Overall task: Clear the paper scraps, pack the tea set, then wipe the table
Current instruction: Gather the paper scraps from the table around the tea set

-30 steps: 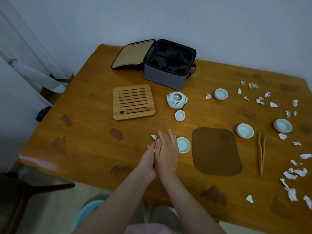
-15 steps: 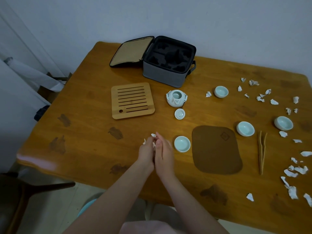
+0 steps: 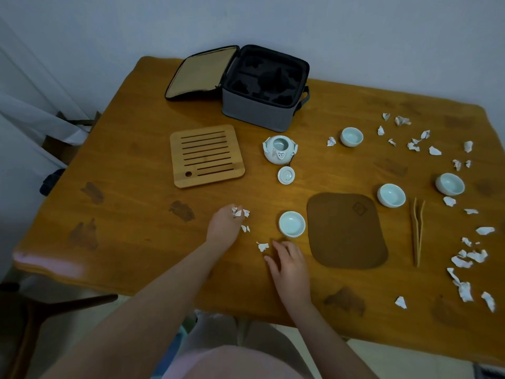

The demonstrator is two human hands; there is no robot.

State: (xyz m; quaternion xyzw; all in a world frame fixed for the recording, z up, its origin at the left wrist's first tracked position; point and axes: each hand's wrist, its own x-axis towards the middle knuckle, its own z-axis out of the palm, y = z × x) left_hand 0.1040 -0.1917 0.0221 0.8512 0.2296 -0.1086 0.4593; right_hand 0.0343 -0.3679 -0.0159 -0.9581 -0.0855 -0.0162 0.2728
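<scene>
Left hand (image 3: 223,225): knuckles up, low over the table (image 3: 131,170), fingers curled round a small clump of white paper scraps (image 3: 237,212) at the fingertips. Cannot tell whether the whole clump is pinched or part of it rests on the wood. A small scrap pair (image 3: 245,228) lies on the wood just beside this hand.

Right hand (image 3: 290,265): palm down on the table, fingers loosely spread, holding nothing. One torn scrap (image 3: 263,246) lies just off its fingertips, apart from them.

Nearest cup (image 3: 291,224): upright, just beyond the right hand, close beside the left edge of the brown mat (image 3: 347,231).

Further out: teapot (image 3: 279,149) stands uncovered, its lid (image 3: 286,175) lying on the table just on the near side of it. Bamboo tray (image 3: 207,155) lies flat to the left of the teapot. Grey case (image 3: 257,110) sits at the far edge, unzipped, flap folded back to the left, dark moulded insert showing.

Right half of the table: three more cups, one far (image 3: 351,136), one by the mat's far right corner (image 3: 391,195), one near the right edge (image 3: 449,184). Tongs (image 3: 418,231) lie right of the mat. Loose scraps (image 3: 464,259) are scattered from the far cup round to the near right corner.
</scene>
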